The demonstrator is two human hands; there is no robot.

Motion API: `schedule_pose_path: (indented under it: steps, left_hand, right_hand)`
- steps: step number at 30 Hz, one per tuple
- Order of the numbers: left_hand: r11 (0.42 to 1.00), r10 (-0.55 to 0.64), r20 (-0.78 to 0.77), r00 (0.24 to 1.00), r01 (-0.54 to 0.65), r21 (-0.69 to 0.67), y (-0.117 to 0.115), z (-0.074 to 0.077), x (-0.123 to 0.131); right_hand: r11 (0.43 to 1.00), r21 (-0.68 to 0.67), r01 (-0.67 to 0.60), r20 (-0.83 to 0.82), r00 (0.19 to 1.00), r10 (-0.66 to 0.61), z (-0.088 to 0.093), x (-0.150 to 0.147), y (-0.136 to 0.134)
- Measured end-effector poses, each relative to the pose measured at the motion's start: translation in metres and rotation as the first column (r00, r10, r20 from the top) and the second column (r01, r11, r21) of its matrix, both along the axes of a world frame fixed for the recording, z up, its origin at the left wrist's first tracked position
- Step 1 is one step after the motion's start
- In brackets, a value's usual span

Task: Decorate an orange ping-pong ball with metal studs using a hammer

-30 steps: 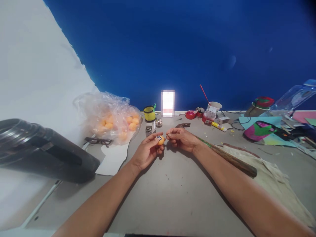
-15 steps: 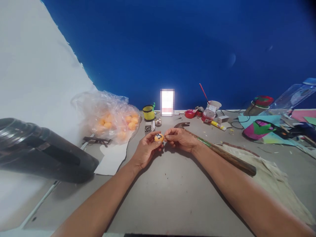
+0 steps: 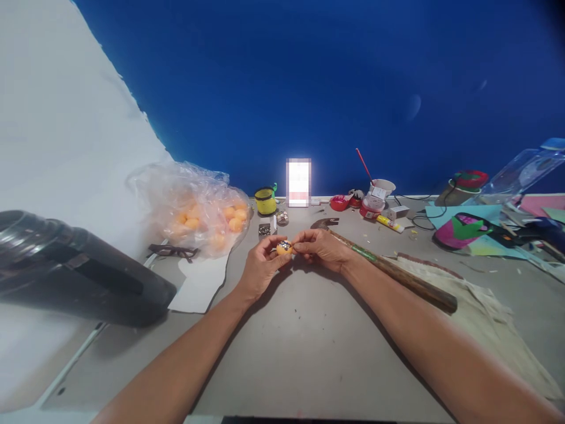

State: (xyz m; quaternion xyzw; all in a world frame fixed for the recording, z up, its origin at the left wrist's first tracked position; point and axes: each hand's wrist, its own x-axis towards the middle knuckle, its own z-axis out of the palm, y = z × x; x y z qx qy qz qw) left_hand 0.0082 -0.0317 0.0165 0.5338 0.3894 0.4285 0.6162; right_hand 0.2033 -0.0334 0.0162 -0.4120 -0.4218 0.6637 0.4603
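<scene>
My left hand holds a small orange ball with shiny silver bits stuck on its top, fingers curled round it above the grey table. My right hand is closed in a pinch, its fingertips pressed against the right side of the ball; what the pinch holds is too small to make out. A little box of silver pieces sits just behind my left hand.
A clear bag of orange balls lies at the left, glasses in front of it. A hammer runs behind my right forearm onto a cloth. A black cylinder lies far left. Cups, glue and coloured paper crowd the back right.
My right hand has come in from a small gap and now touches the ball. The ball has turned so its silver-studded side faces up.
</scene>
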Motion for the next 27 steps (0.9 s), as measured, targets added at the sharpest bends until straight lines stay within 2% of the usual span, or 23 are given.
schedule_pose_path:
  steps: [19,27]
  left_hand:
    - [0.998,0.023,-0.073,0.997,-0.018,0.065,0.0003,-0.0002,0.0001]
    - [0.997,0.051,-0.041,0.998,-0.048,0.059,-0.0003,-0.0018,0.0011]
  right_hand:
    - [1.000,0.011,0.013,0.066,0.998,-0.014,-0.0017,-0.0021,0.0014]
    - [0.999,0.020,0.038,0.062,0.997,-0.039,0.0000,-0.0053,-0.0005]
